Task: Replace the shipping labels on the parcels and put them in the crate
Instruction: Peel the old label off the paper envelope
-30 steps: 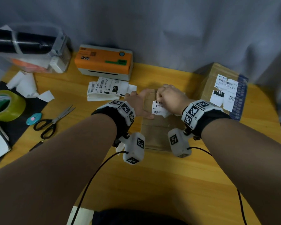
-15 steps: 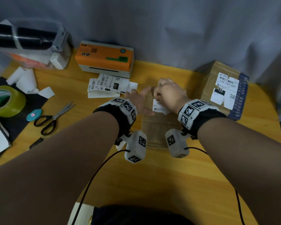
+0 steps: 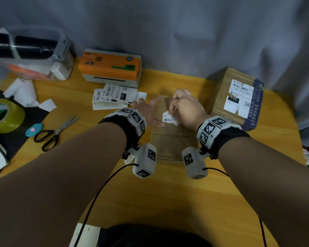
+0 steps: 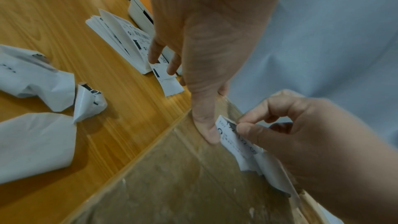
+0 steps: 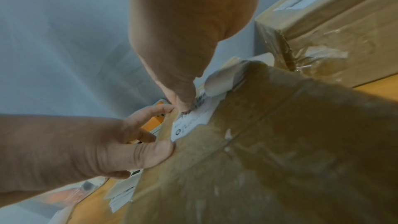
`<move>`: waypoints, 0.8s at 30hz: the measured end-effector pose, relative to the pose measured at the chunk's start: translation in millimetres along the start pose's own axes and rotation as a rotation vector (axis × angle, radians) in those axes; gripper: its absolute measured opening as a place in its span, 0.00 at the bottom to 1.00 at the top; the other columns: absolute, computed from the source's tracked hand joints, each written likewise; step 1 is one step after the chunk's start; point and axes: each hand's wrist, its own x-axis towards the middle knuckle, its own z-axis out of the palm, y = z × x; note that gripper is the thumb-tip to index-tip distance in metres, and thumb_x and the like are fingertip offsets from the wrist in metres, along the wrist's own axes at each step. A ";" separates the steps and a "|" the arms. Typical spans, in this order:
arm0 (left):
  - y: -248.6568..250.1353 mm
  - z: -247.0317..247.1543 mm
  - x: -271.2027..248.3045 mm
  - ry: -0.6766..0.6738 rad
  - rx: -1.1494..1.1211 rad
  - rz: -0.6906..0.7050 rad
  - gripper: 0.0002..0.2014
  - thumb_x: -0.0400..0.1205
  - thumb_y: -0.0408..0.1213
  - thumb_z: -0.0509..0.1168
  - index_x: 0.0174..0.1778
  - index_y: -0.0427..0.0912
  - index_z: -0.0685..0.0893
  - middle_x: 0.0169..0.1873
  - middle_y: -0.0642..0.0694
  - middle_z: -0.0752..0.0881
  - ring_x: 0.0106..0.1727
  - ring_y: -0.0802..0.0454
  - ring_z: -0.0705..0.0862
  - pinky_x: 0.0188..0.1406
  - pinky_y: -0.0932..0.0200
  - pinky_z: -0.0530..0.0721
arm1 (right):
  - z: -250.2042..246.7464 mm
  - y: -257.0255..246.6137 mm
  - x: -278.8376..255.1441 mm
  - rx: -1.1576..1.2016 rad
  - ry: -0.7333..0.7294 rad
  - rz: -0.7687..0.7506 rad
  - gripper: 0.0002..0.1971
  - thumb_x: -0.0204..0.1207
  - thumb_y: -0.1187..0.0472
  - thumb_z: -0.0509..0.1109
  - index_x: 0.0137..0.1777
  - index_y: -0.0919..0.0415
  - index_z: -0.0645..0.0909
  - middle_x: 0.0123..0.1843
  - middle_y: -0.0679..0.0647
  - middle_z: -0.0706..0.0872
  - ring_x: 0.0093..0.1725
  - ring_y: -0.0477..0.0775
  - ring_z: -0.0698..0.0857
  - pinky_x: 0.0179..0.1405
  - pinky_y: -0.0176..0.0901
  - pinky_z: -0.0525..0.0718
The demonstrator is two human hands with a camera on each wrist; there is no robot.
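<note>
A flat brown parcel [image 3: 173,141] lies at the middle of the wooden table [image 3: 168,196]. My left hand [image 3: 146,113] steadies its left edge, with the thumb [image 4: 210,135] pressed flat on top and the fingers straight down the side. My right hand [image 3: 185,107] pinches the old white label [image 3: 169,118] between thumb and forefinger. The label [image 5: 193,123] is torn, and its far end curls up off the parcel [image 5: 280,142]. In the left wrist view the label [image 4: 237,146] stands partly lifted off the cardboard [image 4: 183,185].
A second, taller parcel [image 3: 237,97] with labels stands at the right. An orange label printer [image 3: 111,66] and a stack of printed labels [image 3: 112,97] lie behind my left hand. Scissors [image 3: 55,132], a tape roll [image 3: 4,114], crumpled backing paper [image 4: 43,81] and a clear bin [image 3: 30,54] are at the left.
My right hand has kept working at the label, and less of it shows flat on the parcel. My left hand has stayed on the parcel's left edge.
</note>
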 end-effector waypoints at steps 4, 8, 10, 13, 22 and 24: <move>0.3 0.7 -0.1 -0.011 0.024 -0.020 0.48 0.71 0.63 0.69 0.81 0.63 0.45 0.73 0.33 0.64 0.72 0.29 0.65 0.69 0.35 0.70 | 1.4 6.2 -4.3 0.056 0.009 0.004 0.06 0.74 0.66 0.70 0.38 0.59 0.86 0.45 0.48 0.71 0.50 0.46 0.66 0.53 0.48 0.76; 2.3 -1.0 0.6 -0.037 0.053 -0.046 0.49 0.72 0.64 0.68 0.81 0.63 0.42 0.76 0.32 0.61 0.74 0.28 0.63 0.70 0.34 0.69 | -1.0 17.7 -10.8 0.109 0.022 0.030 0.05 0.75 0.65 0.70 0.41 0.58 0.87 0.47 0.48 0.71 0.52 0.47 0.66 0.57 0.43 0.71; 3.0 -1.7 0.0 -0.038 0.068 -0.046 0.50 0.72 0.64 0.67 0.81 0.63 0.41 0.76 0.32 0.61 0.74 0.27 0.63 0.70 0.35 0.69 | -1.8 21.3 -13.1 0.113 0.026 0.024 0.04 0.75 0.64 0.70 0.43 0.58 0.88 0.48 0.48 0.71 0.52 0.47 0.65 0.55 0.40 0.70; 3.3 -2.2 0.0 -0.042 0.075 -0.047 0.50 0.72 0.64 0.67 0.81 0.63 0.40 0.76 0.31 0.61 0.74 0.27 0.63 0.69 0.36 0.68 | -0.4 24.2 -15.0 0.108 0.025 0.012 0.04 0.75 0.64 0.70 0.43 0.58 0.87 0.47 0.48 0.71 0.52 0.46 0.65 0.52 0.38 0.67; 4.1 -1.1 1.1 -0.023 0.096 -0.039 0.49 0.72 0.64 0.67 0.81 0.62 0.42 0.74 0.30 0.64 0.72 0.27 0.66 0.68 0.34 0.70 | -3.2 26.8 -18.5 0.043 -0.009 -0.037 0.03 0.76 0.62 0.68 0.45 0.57 0.84 0.48 0.49 0.72 0.53 0.50 0.69 0.54 0.43 0.70; 4.7 -0.8 1.5 -0.019 0.105 -0.041 0.48 0.73 0.64 0.67 0.81 0.63 0.42 0.73 0.31 0.65 0.72 0.27 0.66 0.68 0.34 0.71 | -6.3 22.7 -19.5 -0.027 -0.017 -0.098 0.04 0.78 0.61 0.66 0.48 0.58 0.82 0.52 0.52 0.75 0.56 0.54 0.72 0.55 0.43 0.70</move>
